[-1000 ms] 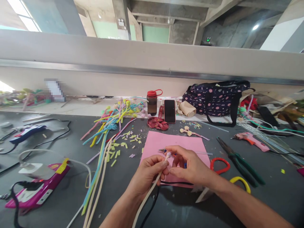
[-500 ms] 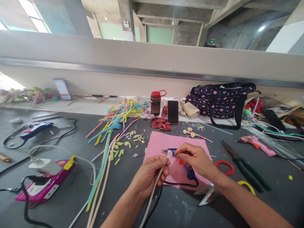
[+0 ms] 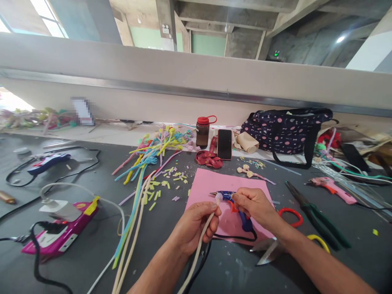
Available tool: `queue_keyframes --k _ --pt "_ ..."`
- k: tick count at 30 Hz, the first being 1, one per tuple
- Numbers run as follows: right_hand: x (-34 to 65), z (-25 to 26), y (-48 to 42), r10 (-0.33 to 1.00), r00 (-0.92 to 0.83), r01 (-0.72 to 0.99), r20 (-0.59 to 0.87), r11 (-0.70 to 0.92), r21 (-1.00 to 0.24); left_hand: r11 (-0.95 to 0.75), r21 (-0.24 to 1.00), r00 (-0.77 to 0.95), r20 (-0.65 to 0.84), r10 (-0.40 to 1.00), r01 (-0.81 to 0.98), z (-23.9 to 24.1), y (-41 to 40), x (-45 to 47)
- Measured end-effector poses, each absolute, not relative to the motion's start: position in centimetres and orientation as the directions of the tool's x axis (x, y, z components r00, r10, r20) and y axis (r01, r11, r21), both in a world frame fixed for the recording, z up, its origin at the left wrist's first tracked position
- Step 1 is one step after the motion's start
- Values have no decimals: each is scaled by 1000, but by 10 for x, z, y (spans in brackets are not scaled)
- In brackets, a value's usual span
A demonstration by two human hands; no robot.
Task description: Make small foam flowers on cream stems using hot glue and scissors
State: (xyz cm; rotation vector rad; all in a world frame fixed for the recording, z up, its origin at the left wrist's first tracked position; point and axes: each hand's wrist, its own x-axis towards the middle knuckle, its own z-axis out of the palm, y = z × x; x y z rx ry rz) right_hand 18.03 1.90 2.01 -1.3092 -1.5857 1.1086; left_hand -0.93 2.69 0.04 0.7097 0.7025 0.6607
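Note:
My left hand (image 3: pixel 196 224) is closed round a long cream fuzzy stem (image 3: pixel 200 245), which trails down toward me. A pale lilac tuft (image 3: pixel 219 197) sits at the stem's upper end, just above my fingertips. My right hand (image 3: pixel 252 204) is pinched shut a little to the right of the tuft, apart from it; whatever lies between its fingertips is too small to make out. Behind both hands a blue glue gun (image 3: pixel 246 222) with an orange trigger lies on a pink sheet (image 3: pixel 208 181), partly covered by my right hand.
Scissors (image 3: pixel 269 251) and green-handled pliers (image 3: pixel 315 216) lie right, near a pink glue gun (image 3: pixel 333 190). Left are coloured stems (image 3: pixel 150 157), cut yellow-green bits (image 3: pixel 150 196) and a magenta power strip (image 3: pixel 76 228) with cables. A bottle (image 3: pixel 202 132), phone (image 3: pixel 224 143) and bag (image 3: pixel 281 134) stand behind.
My right hand has drawn slightly right, away from the lilac tuft, leaving more of the glue gun in sight. My left hand keeps its hold on the stem. The view has shifted slightly.

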Motion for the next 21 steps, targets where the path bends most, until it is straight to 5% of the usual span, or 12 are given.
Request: queue_keyframes --k 21 --pt "181 24 15 971 -229 338 63 140 -931 544 811 594 -333 732 -216 4 23 -9"
